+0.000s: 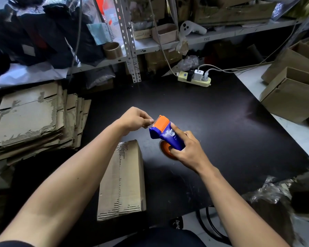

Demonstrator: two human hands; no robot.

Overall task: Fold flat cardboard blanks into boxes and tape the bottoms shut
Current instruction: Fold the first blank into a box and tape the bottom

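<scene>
The work surface was a black table top [212, 122], matt and a little dusty, with pale scuffs near the middle. Above its centre the right hand [187, 148] gripped a blue and orange tape dispenser [165, 133], the fingers curled around its body and the index finger lying along the top. The left hand [135, 120] was at 9 o'clock from the dispenser, and its thumb and fingertips pinched the loose end of the clear tape [151, 124] at the orange mouth.

A folded cardboard box [122, 180] lay on the table at 7 o'clock from the hands, with its torn, ribbed edges visible. At 9 o'clock, on the left edge of the table, a stack of flat cardboard blanks [30, 120] rested. At 12 o'clock a pale yellow power strip [194, 79] with chargers plugged in sat at the far edge. At 2 o'clock open brown boxes [292, 97] stood on a white surface. Behind the table was a grey metal shelf [168, 41], crowded with dark bags, small cartons and a tape roll [112, 49].
</scene>
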